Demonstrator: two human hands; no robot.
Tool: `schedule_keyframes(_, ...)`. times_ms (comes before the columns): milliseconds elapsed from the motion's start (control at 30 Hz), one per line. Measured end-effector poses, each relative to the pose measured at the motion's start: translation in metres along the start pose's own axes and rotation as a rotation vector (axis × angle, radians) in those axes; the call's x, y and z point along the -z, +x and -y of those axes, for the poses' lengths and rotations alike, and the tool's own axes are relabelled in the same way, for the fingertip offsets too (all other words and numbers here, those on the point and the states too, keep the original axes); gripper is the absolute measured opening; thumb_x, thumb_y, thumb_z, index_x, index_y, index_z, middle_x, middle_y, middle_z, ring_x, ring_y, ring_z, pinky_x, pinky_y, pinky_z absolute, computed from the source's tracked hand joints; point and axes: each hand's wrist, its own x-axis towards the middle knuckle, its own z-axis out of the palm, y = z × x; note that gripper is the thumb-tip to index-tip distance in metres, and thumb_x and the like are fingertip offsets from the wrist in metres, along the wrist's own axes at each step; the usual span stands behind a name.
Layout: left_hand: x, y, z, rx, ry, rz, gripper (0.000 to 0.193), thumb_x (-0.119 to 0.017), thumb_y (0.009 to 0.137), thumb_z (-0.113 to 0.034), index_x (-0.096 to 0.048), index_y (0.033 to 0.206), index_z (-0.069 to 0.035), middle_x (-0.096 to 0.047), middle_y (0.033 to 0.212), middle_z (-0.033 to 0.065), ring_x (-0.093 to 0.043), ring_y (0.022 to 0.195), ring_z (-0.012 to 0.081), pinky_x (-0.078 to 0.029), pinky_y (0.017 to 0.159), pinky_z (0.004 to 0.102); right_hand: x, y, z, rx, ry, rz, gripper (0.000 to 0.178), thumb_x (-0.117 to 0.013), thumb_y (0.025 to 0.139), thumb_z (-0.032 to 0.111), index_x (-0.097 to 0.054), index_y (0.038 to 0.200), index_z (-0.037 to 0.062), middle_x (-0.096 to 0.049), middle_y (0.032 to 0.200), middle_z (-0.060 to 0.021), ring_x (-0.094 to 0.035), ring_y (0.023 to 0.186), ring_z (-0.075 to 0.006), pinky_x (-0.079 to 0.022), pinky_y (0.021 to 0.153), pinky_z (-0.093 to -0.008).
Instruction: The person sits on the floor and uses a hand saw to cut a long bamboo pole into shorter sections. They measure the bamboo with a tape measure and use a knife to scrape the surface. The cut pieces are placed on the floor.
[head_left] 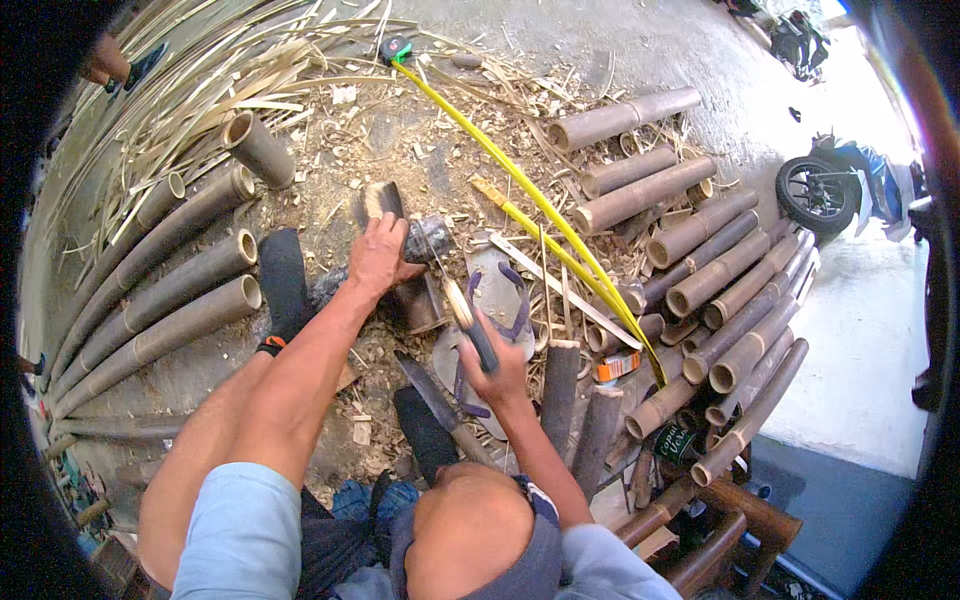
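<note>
My left hand is closed over a short bamboo piece, pressing it against a dark grey crosspiece beneath. My right hand is wrapped around the pale-and-black handle of a hand saw. Its thin blade, seen nearly edge-on, reaches forward beside the bamboo and past my left fingers; whether it touches the bamboo I cannot tell. Just right of the saw lies a grey flip-flop with purple straps. Nearer to me, a large knife rests on the ground.
Long bamboo poles lie at left, beside an upright bamboo piece. Several cut bamboo lengths are piled at right. A yellow tape measure stretches across the shavings. An orange box and a motorbike wheel are also at right.
</note>
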Motion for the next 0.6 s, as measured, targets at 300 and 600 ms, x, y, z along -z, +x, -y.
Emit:
schedule_keyframes(300, 0.004, 0.004, 0.0, 0.047, 0.006, 0.023, 0.067, -0.092, 0.061, -0.036, -0.06, 0.11, -0.005, -0.055, 0.112, 0.012, -0.058, 0.11, 0.0353, -0.056, 0.087, 0.0462, 0.048, -0.083, -0.015, 0.018, -0.015, 0.009, 0.057, -0.07, 0.086, 0.019, -0.058, 0.138, -0.0022, -0.074, 0.1, -0.023, -0.076, 0.085, -0.0314, -0.059, 0.075, -0.0386)
schedule_keyframes(600, 0.002, 0.001, 0.002, 0.04, 0.009, 0.001, 0.065, -0.092, 0.06, -0.033, -0.059, 0.108, -0.005, -0.055, 0.111, 0.014, -0.057, 0.11, 0.0361, -0.055, 0.086, 0.0467, -0.018, 0.036, -0.012, -0.037, 0.158, -0.014, 0.053, -0.071, 0.091, 0.028, -0.06, 0.136, 0.0026, -0.07, 0.08, -0.0199, -0.07, 0.064, -0.0322, -0.054, 0.061, -0.0379)
